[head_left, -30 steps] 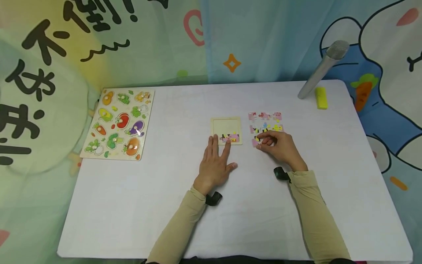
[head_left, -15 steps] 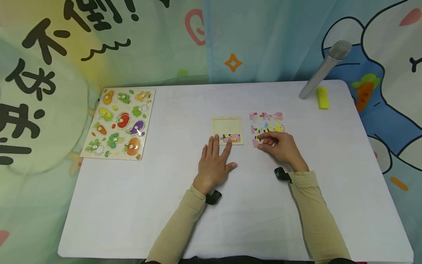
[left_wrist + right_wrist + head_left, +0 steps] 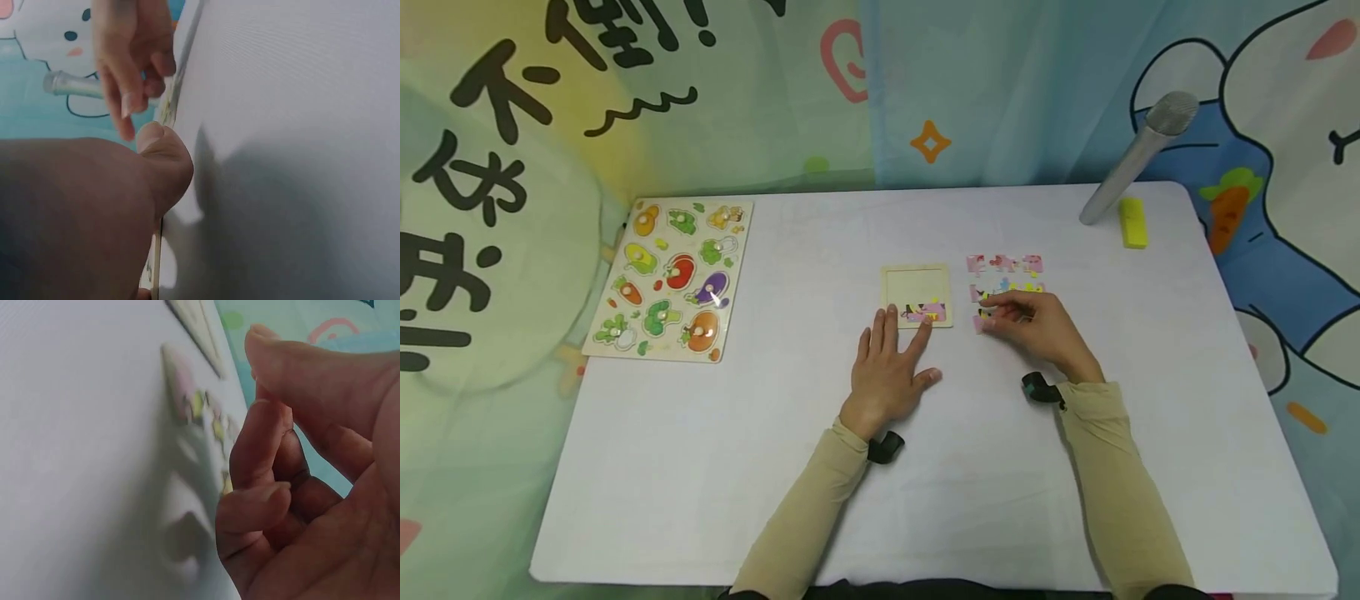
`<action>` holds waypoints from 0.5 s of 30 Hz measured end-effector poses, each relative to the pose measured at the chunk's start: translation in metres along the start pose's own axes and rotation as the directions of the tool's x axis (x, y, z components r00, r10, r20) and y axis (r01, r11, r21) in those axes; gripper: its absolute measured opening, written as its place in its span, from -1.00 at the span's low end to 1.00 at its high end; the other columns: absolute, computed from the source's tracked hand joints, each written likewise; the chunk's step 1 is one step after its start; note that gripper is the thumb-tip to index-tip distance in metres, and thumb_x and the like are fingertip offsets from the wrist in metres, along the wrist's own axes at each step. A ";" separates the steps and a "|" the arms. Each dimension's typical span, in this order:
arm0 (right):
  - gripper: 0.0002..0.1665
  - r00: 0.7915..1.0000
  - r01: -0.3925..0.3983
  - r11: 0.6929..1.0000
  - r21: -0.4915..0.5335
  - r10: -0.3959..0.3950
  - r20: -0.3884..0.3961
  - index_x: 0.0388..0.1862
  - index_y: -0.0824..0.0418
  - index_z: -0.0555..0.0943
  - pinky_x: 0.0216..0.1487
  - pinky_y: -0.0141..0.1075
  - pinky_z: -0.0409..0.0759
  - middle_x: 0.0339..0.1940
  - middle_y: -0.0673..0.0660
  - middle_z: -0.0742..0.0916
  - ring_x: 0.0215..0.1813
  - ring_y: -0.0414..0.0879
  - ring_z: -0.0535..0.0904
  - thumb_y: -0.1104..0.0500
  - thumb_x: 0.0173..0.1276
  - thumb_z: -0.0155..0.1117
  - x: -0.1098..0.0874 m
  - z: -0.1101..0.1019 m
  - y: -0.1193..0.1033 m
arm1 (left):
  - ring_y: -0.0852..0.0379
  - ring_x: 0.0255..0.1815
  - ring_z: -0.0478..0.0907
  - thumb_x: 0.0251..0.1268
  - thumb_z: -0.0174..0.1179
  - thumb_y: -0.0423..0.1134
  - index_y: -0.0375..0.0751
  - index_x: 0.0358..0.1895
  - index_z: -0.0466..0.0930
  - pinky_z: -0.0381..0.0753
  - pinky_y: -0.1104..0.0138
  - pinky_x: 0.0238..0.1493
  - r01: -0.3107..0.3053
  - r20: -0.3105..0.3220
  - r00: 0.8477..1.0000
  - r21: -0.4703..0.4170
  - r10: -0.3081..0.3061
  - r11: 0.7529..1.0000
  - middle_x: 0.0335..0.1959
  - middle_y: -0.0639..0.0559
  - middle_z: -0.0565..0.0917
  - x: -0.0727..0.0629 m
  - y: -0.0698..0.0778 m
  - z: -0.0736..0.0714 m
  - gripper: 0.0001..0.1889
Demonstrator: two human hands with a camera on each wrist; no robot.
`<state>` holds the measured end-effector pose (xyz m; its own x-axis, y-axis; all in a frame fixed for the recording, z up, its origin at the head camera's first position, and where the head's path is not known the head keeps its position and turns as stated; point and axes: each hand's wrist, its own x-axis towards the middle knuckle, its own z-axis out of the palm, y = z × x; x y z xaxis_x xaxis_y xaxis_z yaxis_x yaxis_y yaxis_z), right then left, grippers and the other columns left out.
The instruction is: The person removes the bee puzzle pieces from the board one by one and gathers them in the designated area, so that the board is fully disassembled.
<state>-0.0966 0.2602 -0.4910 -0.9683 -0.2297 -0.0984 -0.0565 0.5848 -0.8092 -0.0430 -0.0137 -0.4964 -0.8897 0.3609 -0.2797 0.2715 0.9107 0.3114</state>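
Observation:
My left hand (image 3: pixel 883 383) lies flat in the head view, fingers spread, with its fingertips at the near edge of a small square wooden puzzle frame (image 3: pixel 915 273). Some pink and yellow jigsaw pieces (image 3: pixel 923 312) sit joined along the frame's near side. Right of the frame lie several loose jigsaw pieces (image 3: pixel 1002 264) in rows. Above the nearest row hovers my right hand (image 3: pixel 1033 329); thumb and forefinger reach toward a pink piece (image 3: pixel 978 323), and no piece shows between them. The right wrist view has a blurred pink piece (image 3: pixel 179 384) below the hand (image 3: pixel 312 462).
A vegetable peg puzzle board (image 3: pixel 666 283) rests at the table's far left. At the far right stand a grey microphone (image 3: pixel 1131 167) and a yellow block (image 3: pixel 1133 223). A printed curtain (image 3: pixel 1000 100) hangs behind the white table (image 3: pixel 685 483).
My right hand has shifted slightly away from me and up, its forefinger now over more of the loose pieces. The left hand has barely moved.

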 end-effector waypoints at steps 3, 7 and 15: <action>-0.64 1.000 0.012 0.999 0.032 -0.012 0.017 0.16 0.13 0.80 -0.19 -0.43 0.53 -0.21 0.13 0.77 -0.21 -0.12 0.60 0.11 0.42 0.53 0.009 0.004 -0.009 | -0.24 0.81 -0.35 0.60 -0.08 0.37 0.29 0.77 -0.12 -0.15 -0.11 0.75 0.016 0.013 1.000 0.015 -0.016 1.000 0.78 -0.31 -0.28 0.001 0.001 0.000 -0.18; -0.66 0.998 -0.002 0.996 0.086 -0.004 0.064 0.17 0.16 0.79 -0.34 -0.38 0.57 -0.24 0.15 0.74 -0.31 -0.07 0.61 0.14 0.45 0.50 0.022 0.011 -0.021 | -0.25 0.81 -0.32 0.59 -0.06 0.37 0.28 0.77 -0.08 -0.14 -0.11 0.75 0.022 0.011 1.000 0.013 -0.022 1.000 0.78 -0.32 -0.25 0.002 0.003 -0.002 -0.18; -0.65 0.989 0.025 0.996 0.087 -0.037 0.146 0.19 0.15 0.77 -0.37 -0.39 0.55 -0.14 0.17 0.74 -0.24 -0.01 0.59 0.09 0.50 0.45 0.045 0.023 -0.043 | -0.28 0.80 -0.35 0.58 -0.06 0.39 0.26 0.76 -0.06 -0.18 -0.16 0.74 0.036 0.018 0.999 0.005 -0.036 0.999 0.77 -0.36 -0.26 0.003 0.006 -0.002 -0.17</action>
<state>-0.1325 0.2066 -0.4741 -0.9196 -0.3625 -0.1514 -0.0591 0.5087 -0.8589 -0.0447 -0.0075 -0.4938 -0.8921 0.3311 -0.3076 0.2408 0.9242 0.2965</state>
